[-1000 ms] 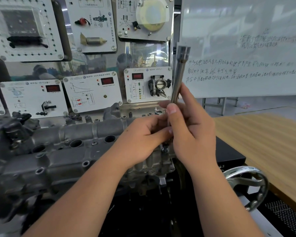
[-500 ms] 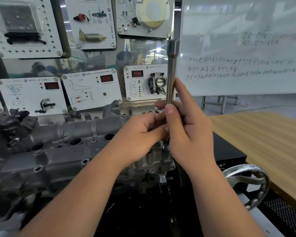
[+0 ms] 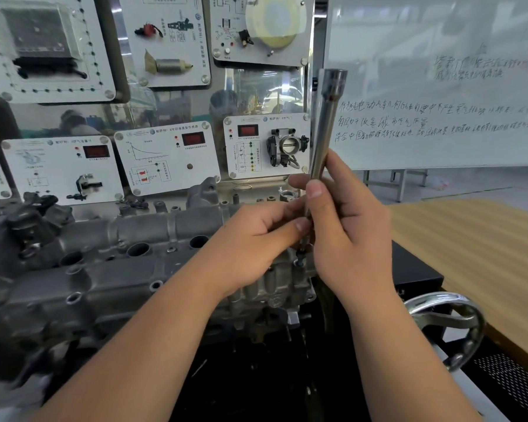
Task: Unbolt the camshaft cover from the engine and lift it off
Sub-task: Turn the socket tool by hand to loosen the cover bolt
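The cover (image 3: 110, 263) is grey cast metal, ribbed, with round holes along its top, and sits on the engine from 9 o'clock to centre. Left hand (image 3: 250, 248) pinches the lower end of a long steel tool (image 3: 323, 138). Right hand (image 3: 348, 226), at about 3 o'clock of it, grips the shaft, which stands nearly upright over a bolt (image 3: 301, 259) at the cover's right end.

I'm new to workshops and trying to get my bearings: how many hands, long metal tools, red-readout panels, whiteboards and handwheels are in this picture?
Hands: 2 (left hand, right hand)
Long metal tool: 1
Red-readout panels: 3
Whiteboard: 1
Handwheel: 1
Total: 8
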The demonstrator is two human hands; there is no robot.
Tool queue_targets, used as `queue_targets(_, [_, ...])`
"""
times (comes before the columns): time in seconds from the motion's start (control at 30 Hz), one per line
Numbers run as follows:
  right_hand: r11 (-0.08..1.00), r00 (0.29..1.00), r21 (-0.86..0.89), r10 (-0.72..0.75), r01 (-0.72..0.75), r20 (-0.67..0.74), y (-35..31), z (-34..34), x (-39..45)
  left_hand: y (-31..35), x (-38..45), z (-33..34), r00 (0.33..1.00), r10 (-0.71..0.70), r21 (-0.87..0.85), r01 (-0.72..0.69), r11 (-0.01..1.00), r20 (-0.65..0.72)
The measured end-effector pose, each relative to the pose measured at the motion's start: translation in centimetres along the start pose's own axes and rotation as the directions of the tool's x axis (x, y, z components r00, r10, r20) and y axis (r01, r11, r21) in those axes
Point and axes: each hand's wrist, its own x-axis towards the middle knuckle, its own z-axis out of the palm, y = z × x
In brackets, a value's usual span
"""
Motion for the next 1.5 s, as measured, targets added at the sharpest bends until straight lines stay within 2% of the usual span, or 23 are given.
queue_targets(0.17, [1.0,0.999,0.014,0.018,-0.019,0.039,-0.06,-0.11,0.14,-0.18,0.17,0.31,0.998,0.038,0.01,-0.037,0.999,-0.044])
queue_targets(0.3, [0.999,0.999,-0.044,0.009,-0.011,-0.044,0.11,-0.16,0.24,-0.3,0.38,0.51,0.994,0.053,0.046,-0.048,0.998,-0.091])
queue_targets(0.53, [1.0,0.999,-0.001,0.016,-0.016,0.047,0.07,-0.32,0.0,-0.34,0.09,-0.07,1.0,0.007,-0.034,-0.007,0.999,0.008])
queue_targets(0.67, [1.0,0.999,0.014,-0.003,0.002,0.044,0.0,-0.26,0.06,-0.35,0.12,0.16,0.998,0.033,0.016,-0.033,0.999,-0.052])
queue_targets(0.83, [0.999,0.999,0.042,0.008,-0.006,-0.037,0.15,-0.4,0.3,-0.21,0.23,0.49,0.995,0.056,0.069,-0.051,0.996,-0.078])
queue_targets(1.03, [0.999,0.998,-0.01,-0.051,0.051,0.038,0.02,-0.75,0.35,0.07,-0.17,-0.05,0.999,0.015,0.034,-0.014,0.999,-0.028])
queue_targets(1.2, [0.999,0.997,0.039,-0.041,0.038,0.071,-0.04,-0.67,0.31,0.13,-0.15,0.05,0.999,0.028,0.033,-0.027,0.999,-0.035])
queue_targets(1.37, [0.997,0.997,-0.038,-0.073,0.074,0.006,0.0,-0.19,0.31,0.12,0.06,0.44,0.995,0.045,0.01,-0.044,0.999,-0.092])
queue_targets(1.5, [0.998,0.996,-0.014,-0.065,0.066,0.066,0.0,-0.22,0.13,0.36,-0.07,0.18,0.998,0.049,0.034,-0.048,0.998,-0.032])
